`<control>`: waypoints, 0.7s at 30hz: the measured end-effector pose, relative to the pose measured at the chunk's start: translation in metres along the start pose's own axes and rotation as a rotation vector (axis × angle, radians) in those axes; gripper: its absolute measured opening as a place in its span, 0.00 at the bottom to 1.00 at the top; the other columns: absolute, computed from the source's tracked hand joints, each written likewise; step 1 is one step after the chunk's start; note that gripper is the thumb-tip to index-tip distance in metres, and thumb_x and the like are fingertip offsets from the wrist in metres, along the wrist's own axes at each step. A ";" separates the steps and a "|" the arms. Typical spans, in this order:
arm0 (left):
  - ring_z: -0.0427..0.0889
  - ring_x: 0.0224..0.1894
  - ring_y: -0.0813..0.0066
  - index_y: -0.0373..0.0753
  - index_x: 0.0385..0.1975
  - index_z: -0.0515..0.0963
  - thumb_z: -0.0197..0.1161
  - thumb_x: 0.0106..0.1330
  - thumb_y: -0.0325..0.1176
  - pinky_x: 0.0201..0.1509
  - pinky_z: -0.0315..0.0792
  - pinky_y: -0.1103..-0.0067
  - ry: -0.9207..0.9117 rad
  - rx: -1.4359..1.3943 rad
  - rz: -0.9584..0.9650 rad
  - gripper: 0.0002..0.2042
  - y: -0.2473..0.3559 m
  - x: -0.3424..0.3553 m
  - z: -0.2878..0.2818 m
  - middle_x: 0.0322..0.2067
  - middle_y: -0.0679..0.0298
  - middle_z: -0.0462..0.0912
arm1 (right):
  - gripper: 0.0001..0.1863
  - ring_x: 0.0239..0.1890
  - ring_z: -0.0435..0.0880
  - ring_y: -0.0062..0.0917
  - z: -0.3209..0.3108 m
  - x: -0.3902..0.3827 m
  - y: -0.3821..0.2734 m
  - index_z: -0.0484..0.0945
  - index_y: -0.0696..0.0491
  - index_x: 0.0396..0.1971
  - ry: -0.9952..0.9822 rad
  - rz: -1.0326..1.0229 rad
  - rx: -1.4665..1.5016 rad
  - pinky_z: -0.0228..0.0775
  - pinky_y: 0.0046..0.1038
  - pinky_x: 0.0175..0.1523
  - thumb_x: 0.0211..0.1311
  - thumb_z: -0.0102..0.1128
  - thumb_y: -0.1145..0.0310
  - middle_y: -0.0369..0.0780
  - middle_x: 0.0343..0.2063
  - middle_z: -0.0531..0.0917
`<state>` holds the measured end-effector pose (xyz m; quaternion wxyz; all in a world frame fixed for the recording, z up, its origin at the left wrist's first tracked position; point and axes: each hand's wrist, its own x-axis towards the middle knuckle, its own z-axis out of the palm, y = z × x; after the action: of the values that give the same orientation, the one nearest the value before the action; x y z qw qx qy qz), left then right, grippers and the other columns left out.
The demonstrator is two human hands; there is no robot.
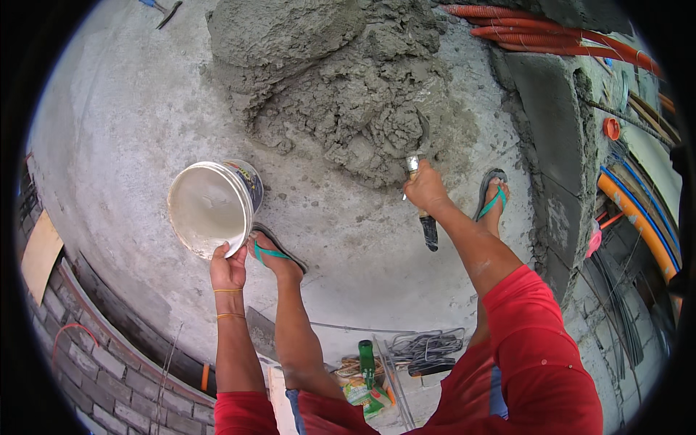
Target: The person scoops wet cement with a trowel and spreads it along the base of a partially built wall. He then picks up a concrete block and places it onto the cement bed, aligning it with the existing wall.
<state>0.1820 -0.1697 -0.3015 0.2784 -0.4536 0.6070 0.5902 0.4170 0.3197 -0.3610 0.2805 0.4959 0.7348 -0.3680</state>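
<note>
My left hand [228, 267] grips the rim of a white plastic bucket [206, 206], which is tipped with its mouth facing me and looks empty apart from pale residue. My right hand [428, 188] is closed on a short-handled trowel [429, 230] with a wooden handle and dark end. Its blade reaches into a large heap of wet grey mortar [326, 94] on the concrete slab [123, 145] and is partly hidden there. My sandalled feet stand either side, between the bucket and the block edge.
Concrete blocks [551, 174] border the right, with orange corrugated conduit [544, 40], pipes [620, 203] and rods beyond. A hammer-like tool [167, 14] lies at top left. Brickwork [109, 362] and a board [45, 257] are lower left. A green bottle [367, 362] and coiled wire [428, 344] sit behind my legs.
</note>
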 end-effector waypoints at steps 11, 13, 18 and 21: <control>0.87 0.61 0.43 0.25 0.62 0.76 0.56 0.79 0.27 0.62 0.88 0.62 -0.076 -0.373 -0.005 0.17 -0.030 0.068 -0.008 0.59 0.42 0.85 | 0.12 0.18 0.77 0.26 0.022 -0.084 0.147 0.74 0.52 0.38 -0.052 0.512 0.820 0.71 0.34 0.21 0.55 0.63 0.80 0.36 0.21 0.77; 0.85 0.64 0.42 0.26 0.69 0.69 0.61 0.81 0.38 0.65 0.86 0.57 -0.012 -0.437 -0.019 0.25 -0.036 0.054 0.000 0.65 0.41 0.81 | 0.12 0.16 0.75 0.22 0.034 -0.049 0.098 0.74 0.53 0.37 -0.106 0.486 0.924 0.69 0.31 0.19 0.55 0.64 0.80 0.35 0.21 0.76; 0.85 0.62 0.50 0.41 0.86 0.37 0.65 0.79 0.56 0.62 0.82 0.54 -0.071 0.211 -0.145 0.51 -0.036 -0.066 0.008 0.73 0.45 0.72 | 0.11 0.17 0.77 0.23 0.015 -0.006 -0.008 0.74 0.54 0.37 -0.339 0.219 0.963 0.70 0.33 0.21 0.56 0.64 0.80 0.37 0.23 0.78; 0.82 0.61 0.69 0.39 0.85 0.51 0.68 0.80 0.40 0.63 0.77 0.72 -0.165 0.813 -0.004 0.41 -0.039 -0.174 -0.029 0.71 0.51 0.75 | 0.10 0.19 0.82 0.32 -0.003 -0.024 -0.009 0.74 0.54 0.37 -0.348 0.176 0.906 0.75 0.38 0.26 0.57 0.65 0.77 0.40 0.23 0.80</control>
<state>0.2972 -0.1552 -0.1636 0.4836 -0.2593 0.7654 0.3363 0.4164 0.3076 -0.3383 0.1853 0.5595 0.3985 -0.7027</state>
